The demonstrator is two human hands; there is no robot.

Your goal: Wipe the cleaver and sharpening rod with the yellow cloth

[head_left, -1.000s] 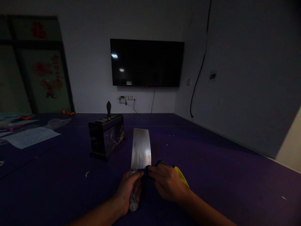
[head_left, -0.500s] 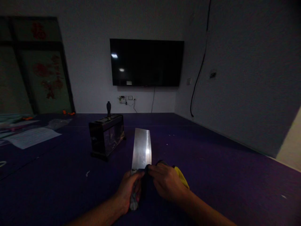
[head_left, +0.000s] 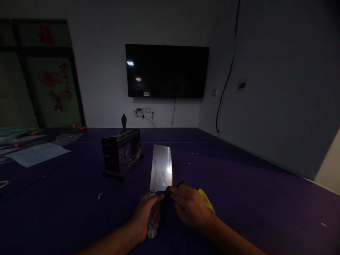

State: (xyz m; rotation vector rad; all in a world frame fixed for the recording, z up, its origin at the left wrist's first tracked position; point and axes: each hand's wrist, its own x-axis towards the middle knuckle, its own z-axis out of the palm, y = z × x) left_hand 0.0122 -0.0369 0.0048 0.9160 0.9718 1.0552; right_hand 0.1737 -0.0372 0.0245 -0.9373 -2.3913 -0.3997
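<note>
A cleaver (head_left: 161,169) points away from me, its broad bright blade above the purple tabletop. My left hand (head_left: 145,214) is closed around its handle (head_left: 152,226), with the thumb along the top near the heel of the blade. At the blade's lower right corner, my right hand (head_left: 189,205) has its fingers curled on a dark, soft-looking cloth. A yellow part of the cloth (head_left: 205,200) shows beyond the wrist; most of it is hidden by the hand. Ahead and to the left stands a black knife block (head_left: 120,152) with one dark handle (head_left: 124,123) sticking up.
Papers (head_left: 38,154) and a clear plastic bag (head_left: 67,139) lie at the left on the purple table (head_left: 239,205). Small orange items (head_left: 77,126) are at its far left edge. Behind it, a television (head_left: 167,71) hangs on the wall. A black cable (head_left: 225,85) hangs on the right.
The view has shifted slightly, so the scene sits a little further right. Both hands keep their places at the cleaver, with hardly any movement.
</note>
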